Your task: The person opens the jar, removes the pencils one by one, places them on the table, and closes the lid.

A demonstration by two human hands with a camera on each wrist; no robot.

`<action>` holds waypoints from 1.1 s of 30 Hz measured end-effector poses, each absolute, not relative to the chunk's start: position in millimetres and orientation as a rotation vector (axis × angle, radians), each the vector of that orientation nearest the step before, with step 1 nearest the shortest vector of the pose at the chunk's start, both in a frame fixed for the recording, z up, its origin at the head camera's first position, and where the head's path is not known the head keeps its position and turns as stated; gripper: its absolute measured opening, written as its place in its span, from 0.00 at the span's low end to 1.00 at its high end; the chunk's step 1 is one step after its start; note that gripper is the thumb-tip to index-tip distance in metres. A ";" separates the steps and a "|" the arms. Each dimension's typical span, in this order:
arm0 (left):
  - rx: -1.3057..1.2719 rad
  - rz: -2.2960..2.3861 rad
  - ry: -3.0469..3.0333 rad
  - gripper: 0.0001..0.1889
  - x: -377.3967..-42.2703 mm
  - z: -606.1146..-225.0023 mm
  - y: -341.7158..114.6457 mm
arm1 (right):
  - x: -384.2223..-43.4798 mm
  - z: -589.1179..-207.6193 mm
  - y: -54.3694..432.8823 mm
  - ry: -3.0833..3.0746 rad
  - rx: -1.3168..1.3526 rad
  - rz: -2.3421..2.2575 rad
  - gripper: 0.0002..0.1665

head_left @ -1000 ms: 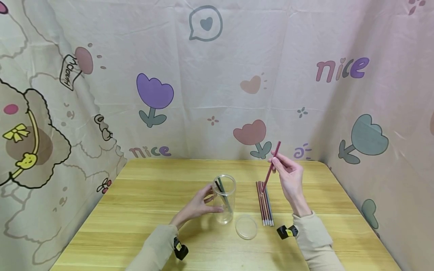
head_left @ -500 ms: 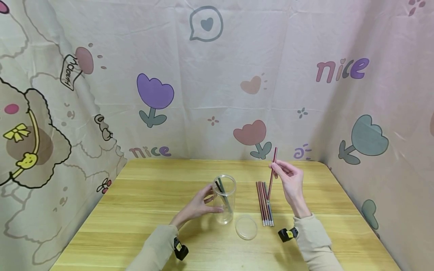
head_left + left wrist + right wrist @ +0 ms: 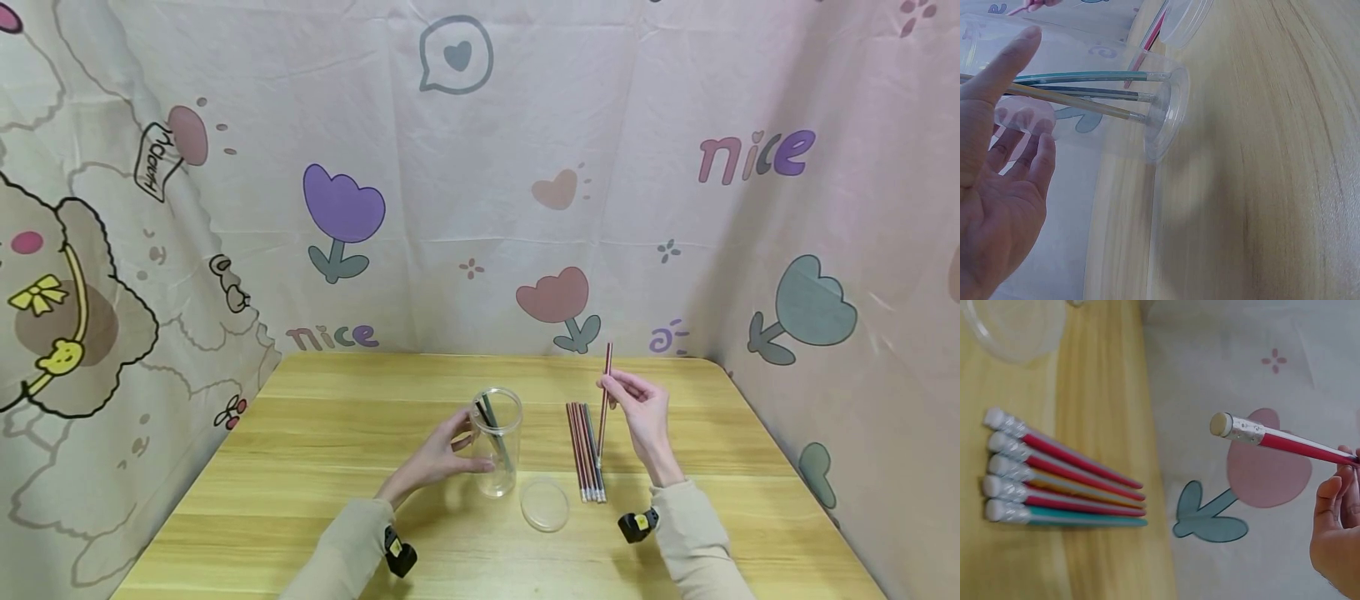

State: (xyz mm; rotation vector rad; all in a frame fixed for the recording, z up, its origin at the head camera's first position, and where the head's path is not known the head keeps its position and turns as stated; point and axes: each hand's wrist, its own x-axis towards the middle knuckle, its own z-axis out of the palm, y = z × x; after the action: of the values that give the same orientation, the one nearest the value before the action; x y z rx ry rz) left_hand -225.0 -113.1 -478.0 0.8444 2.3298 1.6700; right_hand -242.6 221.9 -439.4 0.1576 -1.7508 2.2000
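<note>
My left hand grips a clear plastic jar that stands upright on the table. Inside it lean a teal pencil, a dark pencil and a yellowish pencil, eraser ends on the jar's bottom. With thumb and fingers, my right hand pinches a red striped pencil, held nearly upright with its eraser downward. Beneath and to the left of this hand lies a row of several pencils, red, orange and teal, white erasers toward me.
A round clear lid lies flat on the wooden table, between the jar and the pencil row. Behind the table hangs a printed cloth, and more cloth closes off both sides.
The right hand has come down slightly. Its red pencil has swung more upright, the eraser end moving right across the row and toward me. The left hand and jar have stayed put.
</note>
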 end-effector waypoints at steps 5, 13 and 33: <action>0.836 1.668 2.330 0.46 -225.2 -478.1 -113.1 | -256.5 -470.3 233.8 -1.755 0.296 2.170 0.07; 0.865 1.666 2.325 0.45 -225.6 -478.9 -113.8 | -311.2 -556.2 268.9 -1.847 0.140 2.136 0.27; 0.869 1.661 2.330 0.46 -224.9 -478.2 -113.8 | -254.5 -495.6 242.0 -2.029 -0.012 2.126 0.05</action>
State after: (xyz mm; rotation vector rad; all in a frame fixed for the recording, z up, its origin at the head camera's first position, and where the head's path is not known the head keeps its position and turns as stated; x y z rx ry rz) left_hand -224.9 -113.8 -478.2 0.8688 2.3305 1.6607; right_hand -254.5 242.0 -495.6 -0.0124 -2.0290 2.1256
